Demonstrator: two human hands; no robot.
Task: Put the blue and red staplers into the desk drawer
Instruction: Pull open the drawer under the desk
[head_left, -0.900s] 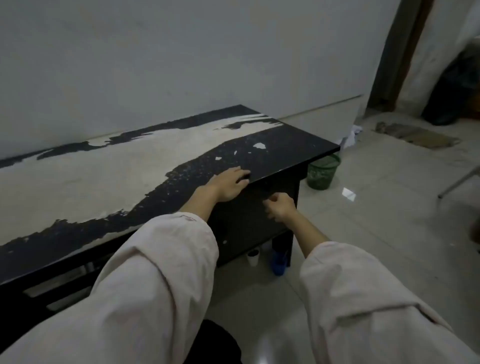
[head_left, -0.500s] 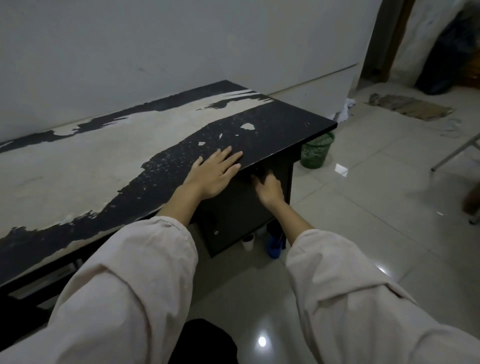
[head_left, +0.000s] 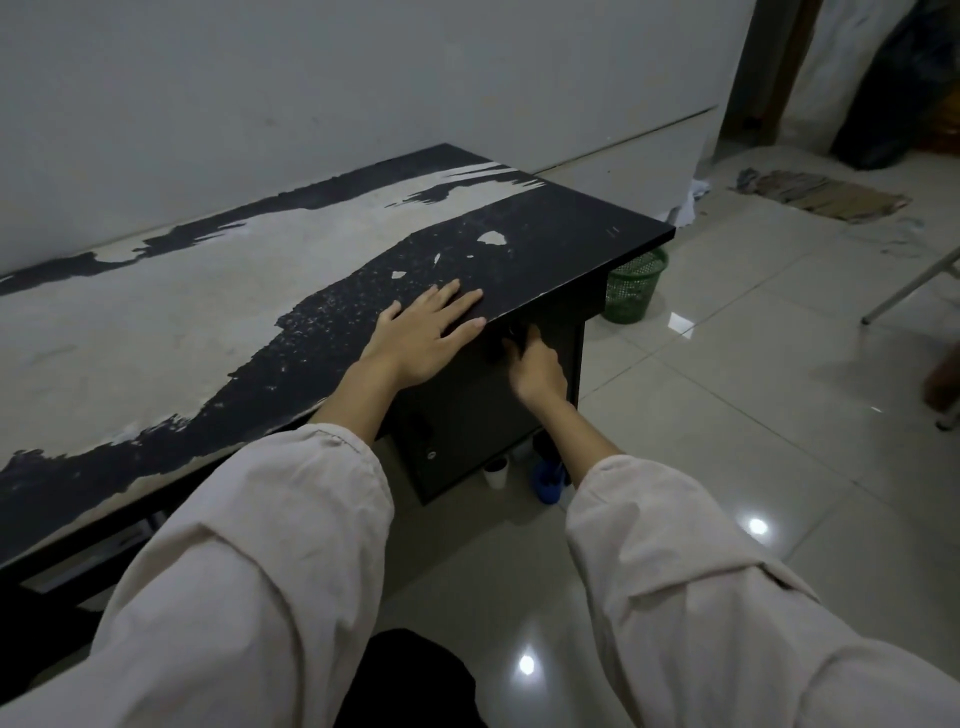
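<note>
Two bare hands work at the right end of a long worktop (head_left: 571, 234): the left hand (head_left: 423, 338) lies flat on its near edge, fingers (head_left: 457, 299) spread and holding nothing, while the right hand (head_left: 535, 366) reaches under the edge to the top of the dark cabinet front (head_left: 467, 415), its fingers hidden, so whether they grip a handle cannot be told. Neither the blue nor the red stapler is visible anywhere, and the drawer (head_left: 540, 332) appears shut; judged from this, the task is either at its opening step or just finished. Black laminate has peeled widely to pale, matte board, with ragged, speckled margins. Glossy floor tiles (head_left: 753, 441) mirror ceiling lights; a green mesh basket (head_left: 631, 288) stands beyond the worktop's right end
</note>
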